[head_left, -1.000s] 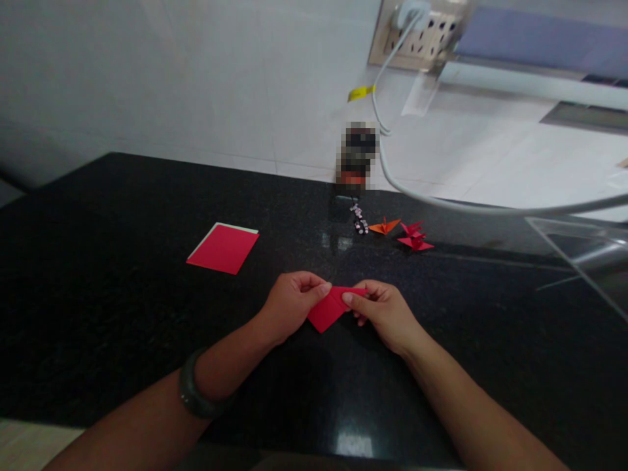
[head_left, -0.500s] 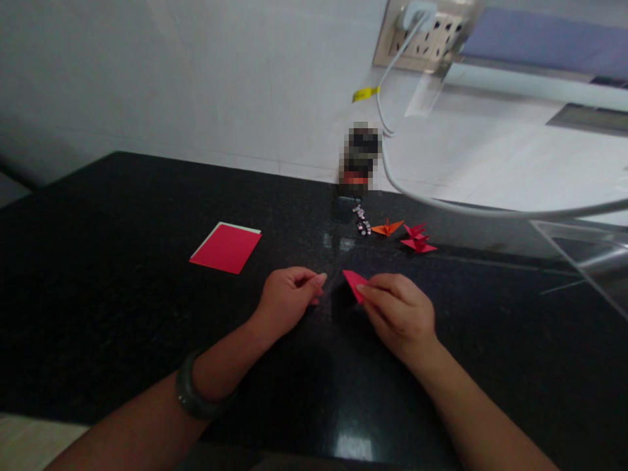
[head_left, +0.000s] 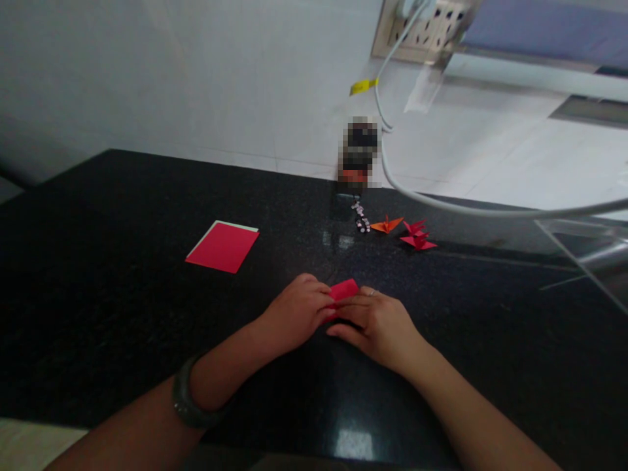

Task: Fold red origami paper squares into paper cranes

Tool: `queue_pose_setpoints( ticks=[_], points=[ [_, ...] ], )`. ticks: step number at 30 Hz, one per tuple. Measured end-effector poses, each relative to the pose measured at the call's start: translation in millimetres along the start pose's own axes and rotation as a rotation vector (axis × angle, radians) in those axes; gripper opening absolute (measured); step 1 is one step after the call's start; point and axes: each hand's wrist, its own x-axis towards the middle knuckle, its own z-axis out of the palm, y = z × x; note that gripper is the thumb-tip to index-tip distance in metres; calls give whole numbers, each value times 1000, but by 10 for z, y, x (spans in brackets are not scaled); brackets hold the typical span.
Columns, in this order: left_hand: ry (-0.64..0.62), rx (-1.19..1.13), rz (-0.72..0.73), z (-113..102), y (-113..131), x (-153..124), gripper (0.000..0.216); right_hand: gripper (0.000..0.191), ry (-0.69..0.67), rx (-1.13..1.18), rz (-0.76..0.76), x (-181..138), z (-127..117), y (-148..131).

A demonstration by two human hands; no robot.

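A small folded red paper (head_left: 344, 289) lies on the black countertop (head_left: 98, 275) between my hands. My left hand (head_left: 299, 311), with a dark bangle on its wrist, has its fingers curled onto the paper's left edge. My right hand (head_left: 375, 324) lies over the paper's near side, fingers pressed flat on it; a ring shows on one finger. Most of the paper is hidden under the fingers.
A stack of red square sheets (head_left: 223, 246) lies to the left. An orange folded crane (head_left: 386, 226) and a red folded crane (head_left: 416, 236) sit behind, beside a small beaded item (head_left: 362, 219). A white cable (head_left: 441, 203) runs from a wall socket (head_left: 422, 33).
The hands had parted, with the right holding the red paper up; now both have come together and press it down on the countertop.
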Motion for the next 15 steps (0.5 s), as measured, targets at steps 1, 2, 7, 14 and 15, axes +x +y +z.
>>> queue_pose_setpoints(
  ticks=[1,2,7,14,15],
  points=[
    [-9,47,3,2,-4,-2,19,21,18,26,32,-1,-8,27],
    [-15,86,-6,3,-8,-3,19,22,55,34,86,-2,-13,65],
    [-41,155,-9,7,-20,-1,19,22,252,-61,470,-11,32,306],
    [-62,186,-17,38,-8,5,27,30,184,-12,522,-6,93,333],
    [-66,200,-15,40,-7,5,28,28,192,5,532,1,96,323]
  ],
)
